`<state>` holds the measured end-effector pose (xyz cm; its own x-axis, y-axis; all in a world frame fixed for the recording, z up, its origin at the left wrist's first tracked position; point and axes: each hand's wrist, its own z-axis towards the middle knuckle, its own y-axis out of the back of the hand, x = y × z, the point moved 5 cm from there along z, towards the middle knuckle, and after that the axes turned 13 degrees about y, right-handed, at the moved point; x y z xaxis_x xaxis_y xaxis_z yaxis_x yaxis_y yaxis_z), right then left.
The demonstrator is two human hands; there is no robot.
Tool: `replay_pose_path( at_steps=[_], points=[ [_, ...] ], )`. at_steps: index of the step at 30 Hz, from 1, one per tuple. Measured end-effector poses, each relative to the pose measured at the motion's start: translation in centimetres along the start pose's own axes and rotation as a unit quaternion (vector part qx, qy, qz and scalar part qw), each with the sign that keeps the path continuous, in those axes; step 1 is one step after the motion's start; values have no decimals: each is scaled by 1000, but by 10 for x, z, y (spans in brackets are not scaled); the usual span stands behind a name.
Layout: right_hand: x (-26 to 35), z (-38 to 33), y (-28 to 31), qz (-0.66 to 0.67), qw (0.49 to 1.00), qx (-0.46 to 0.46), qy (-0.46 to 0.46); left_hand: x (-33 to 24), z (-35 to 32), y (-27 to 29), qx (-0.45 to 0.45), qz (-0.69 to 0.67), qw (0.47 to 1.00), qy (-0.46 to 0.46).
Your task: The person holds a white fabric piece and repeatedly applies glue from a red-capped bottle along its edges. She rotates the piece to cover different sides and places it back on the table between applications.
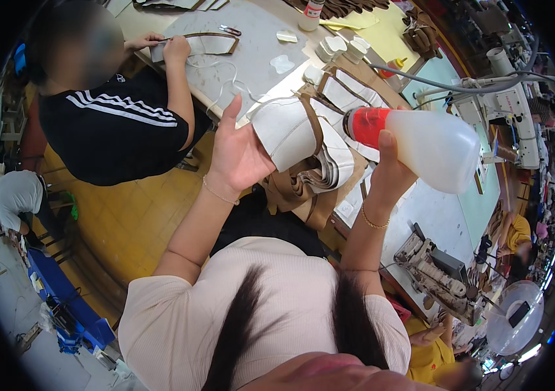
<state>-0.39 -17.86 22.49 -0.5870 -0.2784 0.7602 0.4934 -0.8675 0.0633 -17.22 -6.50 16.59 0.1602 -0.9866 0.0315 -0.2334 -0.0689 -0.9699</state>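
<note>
Over the near edge of the worktable, my left hand (241, 153) supports a curved off-white panel with a brown edge (285, 130). The thumb stands up, away from the panel, and the fingers are hidden behind it. My right hand (391, 171) is wrapped round a translucent white plastic bottle (437, 146) with a red band at its neck. The bottle lies tilted on its side, its narrow end pointing left toward the panel without touching it. Below and beside the panel, several more white and brown pieces (336, 163) are stacked on brown card.
At the left, a co-worker in a dark striped top (118, 120) handles a brown-edged strip (209, 43) on the table. A sewing machine (509, 107) stands far right, under a grey hose (447, 85). Nearer sits a metal device (437, 270). A yellow bottle (391, 67) stands beyond the stack.
</note>
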Motion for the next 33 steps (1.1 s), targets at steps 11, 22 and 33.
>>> replay_pose_path(
  at_steps=[11, 22, 33],
  points=[
    [-9, -4, -23, -42, 995, 48, -80, 5, -19, 13, -67, 101, 988, -94],
    [13, -1, -15, 165, 982, -67, -60, 10, -9, 16, -87, 198, 970, -109],
    [27, -11, -20, 68, 998, 14, -9, 14, -7, 19, -77, 223, 965, -114]
  ],
)
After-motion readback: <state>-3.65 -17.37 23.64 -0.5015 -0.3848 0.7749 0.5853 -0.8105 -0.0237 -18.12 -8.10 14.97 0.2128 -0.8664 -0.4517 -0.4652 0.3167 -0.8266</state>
